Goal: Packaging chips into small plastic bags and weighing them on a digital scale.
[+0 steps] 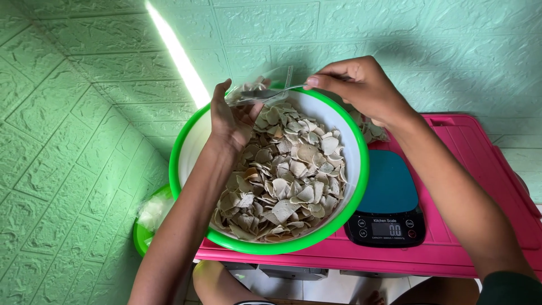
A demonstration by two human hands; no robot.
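1. Nearest the camera, at 6 o'clock of the view, the pink table point(451, 251) has its front edge towards the person.
2. On the table at 4 o'clock of the big bowl stands a kitchen scale point(388, 197) with a teal platform and a dark front panel; it sits just beside the bowl's rim.
3. At 8 o'clock of the big bowl, lower and off the table, a small green bowl point(148, 226) shows partly, with something pale inside.
4. The large white bowl point(195, 147) with a green rim rests on the table and is filled with pale, thin chips point(288, 181).
5. The left hand point(230, 121) lies over the bowl's 11 o'clock edge, fingers curled inwards over the chips, gripping one side of a clear plastic bag point(265, 85).
6. The bag hangs above the bowl's 12 o'clock rim, between the two hands, with a few chips showing through it.
7. The right hand point(361, 85) is at 1 o'clock of the bowl, thumb and forefinger pinching the bag's other edge.
8. Farthest off, a green embossed wall point(84, 113) fills the background.
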